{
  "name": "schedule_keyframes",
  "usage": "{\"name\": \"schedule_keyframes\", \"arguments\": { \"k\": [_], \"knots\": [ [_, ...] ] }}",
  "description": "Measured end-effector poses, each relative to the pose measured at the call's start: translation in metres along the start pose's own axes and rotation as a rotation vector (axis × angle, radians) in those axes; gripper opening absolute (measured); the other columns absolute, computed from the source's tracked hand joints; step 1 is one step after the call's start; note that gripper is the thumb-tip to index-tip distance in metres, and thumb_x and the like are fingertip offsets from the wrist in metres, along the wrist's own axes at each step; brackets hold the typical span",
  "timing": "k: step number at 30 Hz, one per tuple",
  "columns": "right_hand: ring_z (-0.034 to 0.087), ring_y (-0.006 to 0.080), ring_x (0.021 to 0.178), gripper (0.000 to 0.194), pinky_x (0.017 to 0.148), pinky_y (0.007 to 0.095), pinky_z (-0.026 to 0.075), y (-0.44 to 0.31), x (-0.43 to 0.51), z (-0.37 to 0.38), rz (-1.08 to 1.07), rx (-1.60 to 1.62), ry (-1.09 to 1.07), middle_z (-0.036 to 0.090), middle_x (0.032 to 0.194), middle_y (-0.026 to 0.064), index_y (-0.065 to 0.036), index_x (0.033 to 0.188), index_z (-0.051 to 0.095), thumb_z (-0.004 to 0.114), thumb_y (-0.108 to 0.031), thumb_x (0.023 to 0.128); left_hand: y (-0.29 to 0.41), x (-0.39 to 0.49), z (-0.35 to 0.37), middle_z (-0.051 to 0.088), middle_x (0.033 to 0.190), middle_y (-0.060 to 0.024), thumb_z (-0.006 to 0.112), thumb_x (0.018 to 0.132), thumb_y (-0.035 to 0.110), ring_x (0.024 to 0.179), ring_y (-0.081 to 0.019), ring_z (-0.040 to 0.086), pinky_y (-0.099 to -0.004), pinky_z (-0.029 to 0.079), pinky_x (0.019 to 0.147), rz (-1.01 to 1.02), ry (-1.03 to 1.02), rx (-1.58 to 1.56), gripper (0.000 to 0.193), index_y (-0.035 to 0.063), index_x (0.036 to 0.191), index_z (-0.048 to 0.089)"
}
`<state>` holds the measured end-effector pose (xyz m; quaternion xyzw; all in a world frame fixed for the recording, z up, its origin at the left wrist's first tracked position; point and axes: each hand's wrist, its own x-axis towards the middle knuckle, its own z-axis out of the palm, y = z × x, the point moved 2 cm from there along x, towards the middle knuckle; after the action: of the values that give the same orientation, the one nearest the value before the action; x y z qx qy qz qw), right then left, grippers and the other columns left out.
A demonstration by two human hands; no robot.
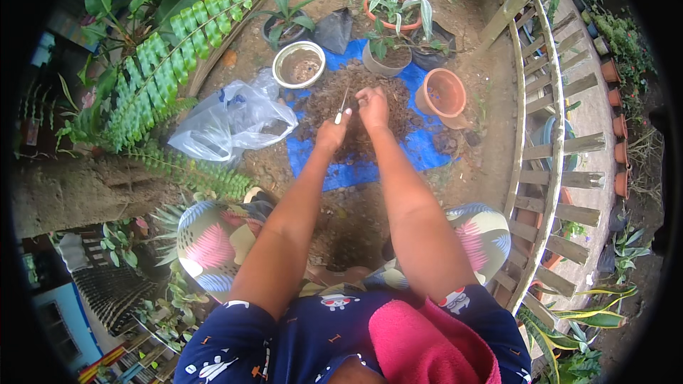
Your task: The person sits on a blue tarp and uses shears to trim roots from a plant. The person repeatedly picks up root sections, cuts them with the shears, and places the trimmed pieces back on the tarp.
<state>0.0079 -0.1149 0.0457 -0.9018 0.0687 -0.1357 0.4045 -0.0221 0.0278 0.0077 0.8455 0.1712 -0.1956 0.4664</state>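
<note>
My left hand [332, 133] grips the pale handle of a knife [342, 106], its narrow blade pointing away from me over a heap of brown soil [320, 101]. Close beside the blade, my right hand [373, 108] has its fingers curled just above the soil; whether something small is between them cannot be told. The heap lies on a blue plastic sheet [355, 175]. At its far side stands a grey pot with a leafy plant [387, 60]. A cream pot [299, 65] with a little soil at the bottom is left of the heap, and a terracotta-coloured pot [441, 97] is on the right.
A clear plastic bag [229, 122] lies left of the sheet. Farther off are a dark potted plant [287, 24], a black plastic bag [334, 31] and an orange-rimmed pot [394, 10] of plants. Fern fronds [160, 69] hang at the left. A wooden fence [557, 117] runs along the right.
</note>
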Motion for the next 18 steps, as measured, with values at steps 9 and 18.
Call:
{"name": "schedule_keyframes", "arguments": {
  "k": [9,18],
  "knots": [
    [0.048,0.0335,0.114,0.022,0.093,0.041,0.044,0.013,-0.019,0.001,-0.105,-0.291,-0.185,0.049,0.122,0.0138,-0.009,0.103,0.066,0.065,-0.012,0.081,-0.021,0.002,0.015,0.065,0.076,-0.0164,0.044,0.077,0.08,0.062,-0.0249,0.064,-0.0373,0.052,0.067,-0.082,-0.145,0.001,0.088,-0.0036,0.09,0.065],
    [0.059,0.0153,0.083,0.029,0.076,0.0321,0.052,0.063,0.017,-0.016,0.609,0.769,-0.079,0.061,0.108,0.0046,-0.008,0.119,0.056,0.058,-0.023,0.095,0.038,-0.036,0.013,0.061,0.112,-0.0303,0.03,0.084,0.077,0.111,-0.0436,0.056,-0.0469,0.042,0.097,0.139,-0.176,0.112,0.09,0.0,0.115,0.064]
  ]
}}
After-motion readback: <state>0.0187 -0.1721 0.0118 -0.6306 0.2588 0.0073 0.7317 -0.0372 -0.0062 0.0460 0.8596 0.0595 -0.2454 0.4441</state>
